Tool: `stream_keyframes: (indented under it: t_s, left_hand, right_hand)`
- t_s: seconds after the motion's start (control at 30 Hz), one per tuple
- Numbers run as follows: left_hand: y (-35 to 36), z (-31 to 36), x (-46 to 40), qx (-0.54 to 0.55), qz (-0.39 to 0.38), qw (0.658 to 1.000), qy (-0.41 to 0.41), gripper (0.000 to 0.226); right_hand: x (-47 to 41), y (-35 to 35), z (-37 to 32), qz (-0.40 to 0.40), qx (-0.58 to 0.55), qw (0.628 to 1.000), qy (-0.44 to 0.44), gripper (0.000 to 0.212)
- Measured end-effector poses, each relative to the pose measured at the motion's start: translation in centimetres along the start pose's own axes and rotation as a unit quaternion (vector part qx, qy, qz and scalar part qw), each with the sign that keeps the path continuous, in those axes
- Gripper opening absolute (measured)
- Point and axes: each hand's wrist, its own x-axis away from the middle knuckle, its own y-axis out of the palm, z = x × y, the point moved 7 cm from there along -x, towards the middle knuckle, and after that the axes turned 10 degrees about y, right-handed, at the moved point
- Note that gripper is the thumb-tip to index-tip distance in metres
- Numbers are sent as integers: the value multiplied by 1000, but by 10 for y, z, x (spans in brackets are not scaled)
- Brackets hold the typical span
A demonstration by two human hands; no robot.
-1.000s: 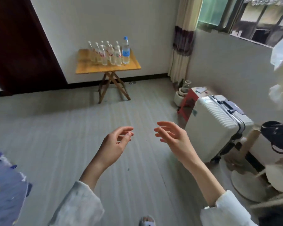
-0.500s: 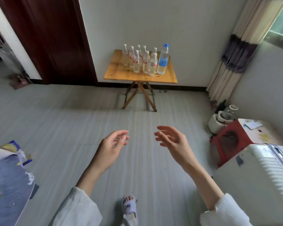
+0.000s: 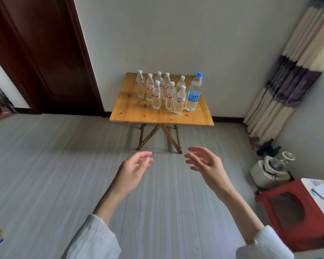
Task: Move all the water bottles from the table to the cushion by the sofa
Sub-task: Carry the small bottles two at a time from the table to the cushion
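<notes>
Several small clear water bottles (image 3: 156, 96) with white caps stand clustered on a wooden folding table (image 3: 138, 111) against the far wall. A taller bottle with a blue cap and blue label (image 3: 194, 92) stands at the right of the cluster. My left hand (image 3: 134, 170) and my right hand (image 3: 207, 165) are raised side by side in front of me, short of the table, fingers apart and holding nothing. The cushion and the sofa are out of view.
A dark wooden door (image 3: 45, 53) is at the far left and a striped curtain (image 3: 292, 71) at the right. A red plastic stool (image 3: 295, 212) and a small appliance (image 3: 269, 168) stand on the floor at the right. Grey floor lies between me and the table.
The view has swung left and moved closer to the table, which now sits centred and larger. The suitcase has left the view. Both hands keep the same empty pose.
</notes>
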Motion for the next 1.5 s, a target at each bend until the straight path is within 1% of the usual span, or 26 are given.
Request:
stream_keyframes:
  t_s: [0.1,0.23,0.33,0.5,0.63,0.77,0.87,0.97,1.07,1.17,1.23,1.4,1.5]
  left_hand:
    - [-1,-27,-53,-11,-11,1000,-22,19]
    - [-4,-57,-136,-17,2,999,-30,18]
    - [-7,-76,-209,-29,17,999,-33,21]
    - [-3,-92,-324,-34,22,998,-54,22]
    - [1,-113,-389,-25,13,997,-71,20]
    - [-2,-150,-443,-27,7,996,-90,16]
    - [-4,-176,-491,-30,-2,995,-94,19]
    - [-9,-202,-545,-43,2,995,-90,26]
    - [-13,-227,-597,-45,2,995,-87,35]
    - [-14,-251,-642,-56,-28,994,-88,46]
    - [-13,-261,-665,-75,-52,993,-72,50]
    - [-2,-277,-705,-113,-106,988,-20,44]
    - [3,-288,-715,-107,-136,985,-15,41]
  right_hand:
    - [-65,4,4,-2,-1,1000,14,12]
    - [-161,4,6,-11,2,1000,22,19]
    - [-241,-1,-1,-16,-8,1000,19,14]
    - [-362,-14,-23,-25,-1,1000,19,17]
    - [-438,-15,-28,-26,25,999,32,20]
    - [-499,-9,-20,-31,65,996,43,24]
    - [-546,-5,-13,-8,87,995,53,23]
    - [-593,5,-10,18,116,992,55,25]
    - [-639,12,-12,69,124,988,57,28]
    - [-677,17,-11,135,115,981,74,35]
    - [-697,24,-5,153,135,975,92,40]
    - [-732,33,10,171,232,948,138,51]
    - [-741,36,17,173,267,935,155,50]
